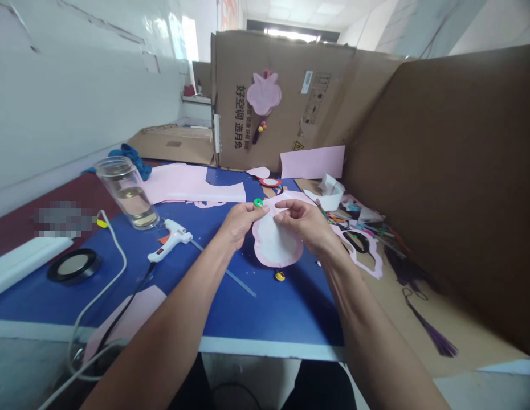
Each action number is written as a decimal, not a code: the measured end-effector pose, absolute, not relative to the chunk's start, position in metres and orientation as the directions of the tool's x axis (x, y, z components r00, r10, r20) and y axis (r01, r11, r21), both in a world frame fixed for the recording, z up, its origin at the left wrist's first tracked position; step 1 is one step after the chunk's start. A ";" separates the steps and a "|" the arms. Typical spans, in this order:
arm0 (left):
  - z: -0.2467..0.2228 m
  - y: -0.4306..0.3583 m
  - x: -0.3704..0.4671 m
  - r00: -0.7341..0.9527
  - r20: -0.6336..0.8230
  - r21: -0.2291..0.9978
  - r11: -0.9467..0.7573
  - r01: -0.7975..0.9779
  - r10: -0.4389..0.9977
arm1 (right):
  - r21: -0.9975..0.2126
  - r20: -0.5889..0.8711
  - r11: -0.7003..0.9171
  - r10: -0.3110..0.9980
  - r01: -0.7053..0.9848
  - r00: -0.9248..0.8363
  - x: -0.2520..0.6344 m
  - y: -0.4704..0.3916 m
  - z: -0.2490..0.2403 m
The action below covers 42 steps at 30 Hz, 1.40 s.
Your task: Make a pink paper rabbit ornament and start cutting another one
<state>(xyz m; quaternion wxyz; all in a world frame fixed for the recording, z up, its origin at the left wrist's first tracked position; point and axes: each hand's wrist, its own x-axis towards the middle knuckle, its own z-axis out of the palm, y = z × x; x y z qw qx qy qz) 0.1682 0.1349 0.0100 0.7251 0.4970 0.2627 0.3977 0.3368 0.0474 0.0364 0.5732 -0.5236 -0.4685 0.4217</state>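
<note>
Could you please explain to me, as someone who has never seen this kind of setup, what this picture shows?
There is no machine here: you see a person's two bare hands, filmed by one camera worn on the head, looking forward and down. The left hand and right hand together hold a rounded pink-and-white cutout above a blue tabletop.

To the left on it are a white hot-glue gun, a clear jar of pale yellow liquid and a roll of black tape. Large pink sheets lie farther back. On the right are paper scraps and a dark purple tassel. Behind stands brown cardboard, with a similar pink shape on it.
</note>
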 end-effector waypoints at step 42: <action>0.012 0.128 0.173 0.461 0.118 0.969 0.000 -0.249 0.879 | -0.980 0.192 0.168 0.942 0.108 0.277 0.336 0.050 0.034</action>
